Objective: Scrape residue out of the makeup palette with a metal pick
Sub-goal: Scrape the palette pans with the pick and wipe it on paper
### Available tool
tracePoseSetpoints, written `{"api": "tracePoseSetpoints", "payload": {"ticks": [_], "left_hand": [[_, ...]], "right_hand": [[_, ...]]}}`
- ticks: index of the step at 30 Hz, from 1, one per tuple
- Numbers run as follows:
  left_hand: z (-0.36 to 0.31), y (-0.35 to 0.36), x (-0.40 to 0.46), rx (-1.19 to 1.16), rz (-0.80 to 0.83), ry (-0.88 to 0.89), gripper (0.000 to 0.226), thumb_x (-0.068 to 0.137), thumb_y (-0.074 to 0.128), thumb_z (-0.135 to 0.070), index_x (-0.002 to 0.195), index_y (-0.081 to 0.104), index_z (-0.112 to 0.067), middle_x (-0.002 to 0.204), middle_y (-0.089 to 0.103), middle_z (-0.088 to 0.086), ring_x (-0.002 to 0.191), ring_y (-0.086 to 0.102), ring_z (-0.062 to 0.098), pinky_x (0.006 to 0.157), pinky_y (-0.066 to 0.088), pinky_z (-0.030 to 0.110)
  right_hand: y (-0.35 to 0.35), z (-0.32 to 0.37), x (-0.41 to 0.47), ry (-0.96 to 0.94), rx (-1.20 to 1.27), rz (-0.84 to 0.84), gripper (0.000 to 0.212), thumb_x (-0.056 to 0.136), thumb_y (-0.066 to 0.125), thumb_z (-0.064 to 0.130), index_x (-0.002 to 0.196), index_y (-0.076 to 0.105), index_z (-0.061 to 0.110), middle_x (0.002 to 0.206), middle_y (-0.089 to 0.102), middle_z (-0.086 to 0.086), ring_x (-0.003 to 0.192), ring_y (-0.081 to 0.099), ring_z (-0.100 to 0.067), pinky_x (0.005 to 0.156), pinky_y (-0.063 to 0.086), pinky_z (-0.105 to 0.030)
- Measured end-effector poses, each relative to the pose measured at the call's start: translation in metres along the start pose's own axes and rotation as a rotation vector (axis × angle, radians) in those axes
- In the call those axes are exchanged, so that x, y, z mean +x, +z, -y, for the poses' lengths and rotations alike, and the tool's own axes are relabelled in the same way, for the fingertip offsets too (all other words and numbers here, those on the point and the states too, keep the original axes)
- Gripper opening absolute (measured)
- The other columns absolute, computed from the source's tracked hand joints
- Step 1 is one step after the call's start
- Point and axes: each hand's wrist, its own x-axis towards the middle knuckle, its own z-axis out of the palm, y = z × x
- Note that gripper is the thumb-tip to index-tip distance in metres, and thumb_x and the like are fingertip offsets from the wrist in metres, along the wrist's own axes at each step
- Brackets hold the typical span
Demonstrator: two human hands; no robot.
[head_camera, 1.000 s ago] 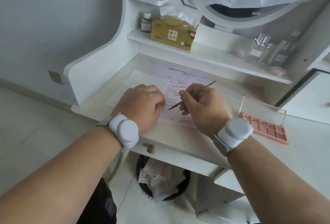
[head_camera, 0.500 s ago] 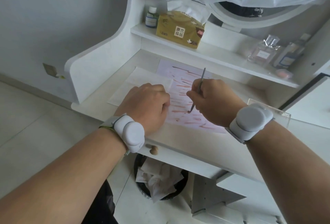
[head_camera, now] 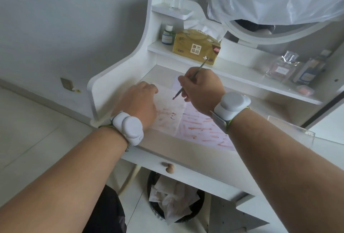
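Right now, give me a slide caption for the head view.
Right hand holds metal pick above pink-smeared tissue; left hand steadies it.

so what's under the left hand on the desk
The left hand rests on a white tissue smeared with red marks, which overlaps a pink streaked sheet. Whatever lies directly beneath the palm is covered.
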Motion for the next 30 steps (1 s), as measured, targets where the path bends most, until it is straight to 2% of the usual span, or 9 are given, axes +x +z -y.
{"api": "tracePoseSetpoints", "payload": {"ticks": [2,6,11,13,16,20,23,25,30], "left_hand": [[0.002,0.007,-0.002,0.059,0.052,-0.016,0.033,0.091,0.047,-0.019,0.121,0.058,-0.016,0.127,0.057,0.005,0.117,0.051,0.03,0.094,0.046,0.042],[0.003,0.011,-0.001,0.085,-0.005,-0.002,0.025,0.09,0.047,-0.023,0.103,0.065,-0.013,0.113,0.062,0.006,0.105,0.056,0.03,0.084,0.049,0.042],[0.006,0.011,-0.001,0.087,0.033,0.023,0.025,0.085,0.048,-0.015,0.101,0.065,-0.01,0.111,0.061,0.007,0.103,0.054,0.031,0.082,0.048,0.042],[0.005,0.01,-0.001,0.108,0.036,0.028,0.025,0.085,0.047,-0.015,0.102,0.064,-0.012,0.112,0.06,0.006,0.103,0.054,0.029,0.081,0.049,0.041],[0.004,0.01,-0.002,0.126,0.019,0.028,0.027,0.086,0.047,-0.018,0.106,0.065,-0.014,0.114,0.06,0.003,0.104,0.055,0.027,0.081,0.049,0.04],[0.003,0.009,-0.001,0.116,0.015,0.02,0.026,0.087,0.045,-0.019,0.105,0.063,-0.016,0.114,0.06,0.001,0.104,0.055,0.025,0.083,0.05,0.042],[0.004,0.008,-0.002,0.127,0.015,0.017,0.028,0.089,0.044,-0.022,0.11,0.062,-0.017,0.115,0.063,0.001,0.106,0.056,0.026,0.085,0.05,0.042],[0.005,0.009,-0.003,0.115,0.005,0.02,0.027,0.088,0.044,-0.021,0.107,0.062,-0.017,0.112,0.064,0.001,0.105,0.056,0.026,0.082,0.048,0.04],[0.002,0.007,-0.004,0.114,0.01,0.002,0.008,0.086,0.045,-0.019,0.089,0.051,-0.022,0.101,0.063,0.0,0.102,0.053,0.026,0.073,0.036,0.036]], "right_hand": [[0.019,0.004,0.01,0.008,0.027,0.022,0.024,0.099,0.059,0.025,0.08,0.067,0.014,0.069,0.076,-0.004,0.068,0.076,-0.027,0.074,0.064,-0.048],[0.044,0.001,0.022,0.042,-0.019,0.097,0.023,0.1,0.059,0.026,0.085,0.068,0.01,0.07,0.078,-0.004,0.067,0.077,-0.025,0.074,0.065,-0.043],[0.03,-0.021,0.03,0.124,-0.092,0.06,0.024,0.101,0.058,0.023,0.086,0.067,0.006,0.071,0.077,-0.006,0.066,0.078,-0.024,0.06,0.06,-0.024],[0.018,-0.03,0.033,0.147,-0.141,0.036,0.024,0.101,0.058,0.022,0.086,0.068,0.006,0.07,0.076,-0.006,0.066,0.077,-0.024,0.062,0.064,-0.028],[0.009,-0.031,0.038,0.127,-0.186,0.0,0.023,0.099,0.059,0.021,0.085,0.068,0.007,0.07,0.076,-0.006,0.066,0.077,-0.026,0.071,0.066,-0.044],[0.028,-0.005,0.044,0.083,0.0,-0.041,0.019,0.098,0.063,0.023,0.085,0.07,0.01,0.071,0.078,-0.004,0.063,0.078,-0.021,0.064,0.066,-0.035],[0.055,0.009,0.046,0.078,0.071,0.011,0.021,0.096,0.066,0.021,0.079,0.069,0.01,0.068,0.078,-0.007,0.065,0.077,-0.029,0.069,0.066,-0.044],[0.06,0.003,0.047,0.103,0.05,0.035,0.025,0.096,0.065,0.02,0.073,0.066,0.012,0.066,0.077,-0.008,0.066,0.077,-0.033,0.069,0.066,-0.048],[0.027,-0.025,0.045,0.128,-0.159,0.009,0.021,0.099,0.062,0.023,0.083,0.067,0.01,0.073,0.077,-0.007,0.071,0.077,-0.027,0.075,0.065,-0.046]]}}
